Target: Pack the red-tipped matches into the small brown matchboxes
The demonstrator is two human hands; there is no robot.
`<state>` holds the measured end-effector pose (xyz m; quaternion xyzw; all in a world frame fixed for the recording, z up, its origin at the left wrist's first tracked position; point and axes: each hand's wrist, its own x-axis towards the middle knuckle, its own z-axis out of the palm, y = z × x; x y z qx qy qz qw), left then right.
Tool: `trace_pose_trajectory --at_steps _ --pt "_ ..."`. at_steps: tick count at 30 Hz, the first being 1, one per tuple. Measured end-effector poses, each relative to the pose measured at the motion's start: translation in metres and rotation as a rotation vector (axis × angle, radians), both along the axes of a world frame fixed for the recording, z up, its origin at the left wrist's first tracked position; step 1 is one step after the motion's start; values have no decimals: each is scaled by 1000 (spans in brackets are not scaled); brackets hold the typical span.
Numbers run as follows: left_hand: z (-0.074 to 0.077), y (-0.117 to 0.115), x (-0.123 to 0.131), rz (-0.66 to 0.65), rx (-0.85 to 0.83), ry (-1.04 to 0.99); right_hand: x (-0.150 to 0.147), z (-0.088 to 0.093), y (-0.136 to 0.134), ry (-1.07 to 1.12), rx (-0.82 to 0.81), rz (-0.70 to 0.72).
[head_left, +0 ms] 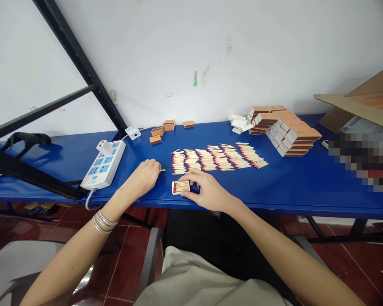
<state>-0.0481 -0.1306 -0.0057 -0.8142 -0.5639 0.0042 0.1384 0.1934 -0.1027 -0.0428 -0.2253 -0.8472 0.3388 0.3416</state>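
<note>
A: Where's the matchbox [181,187] sitting?

B: Near the front edge of the tabletop [274,187], long side running crosswise. The right hand [207,191] pinches it, closest; the left hand [143,176] pinches a match [162,170].

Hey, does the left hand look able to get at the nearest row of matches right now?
Probably yes. The left hand, pinching a match, sits just beside the nearest row of matches, with nothing standing between them. The right hand, on the matchbox, lies below that row, not across the way.
</note>
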Motion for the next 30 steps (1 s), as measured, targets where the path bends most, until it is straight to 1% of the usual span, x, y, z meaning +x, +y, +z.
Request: trace_pose_trajectory --at_steps 3,5,7,9,11,13,17,20,23,26,28,30 --pt "2 -1 -1 -12 -19 -114 0 -1 0 10 7 -2" --pt "7 -4 1 -45 -54 -213 0 -1 0 8 9 -5" --pt "14 -10 8 -90 -84 -289 -1 -2 -1 8 14 -2" --pt "22 -18 20 -128 -99 -296 -1 -2 -1 9 19 3" --pt "27 -26 34 -144 -112 -248 -1 -3 0 11 18 2" --pt "28 -32 46 -148 -120 -179 1 -2 1 19 5 -21" --pt "20 -35 63 -153 -45 11 5 -1 2 37 -34 -82" --pt "13 -35 71 -136 36 150 8 -2 1 49 -44 -88" --pt "11 -35 77 -137 52 206 8 -2 1 52 -47 -90" --pt "15 -37 76 -146 17 147 7 -3 1 42 -45 -96" --pt "19 -39 70 -156 -41 35 7 -3 0 32 -39 -96" --pt "23 -43 61 -155 -98 -121 7 -2 -1 27 -10 -90"
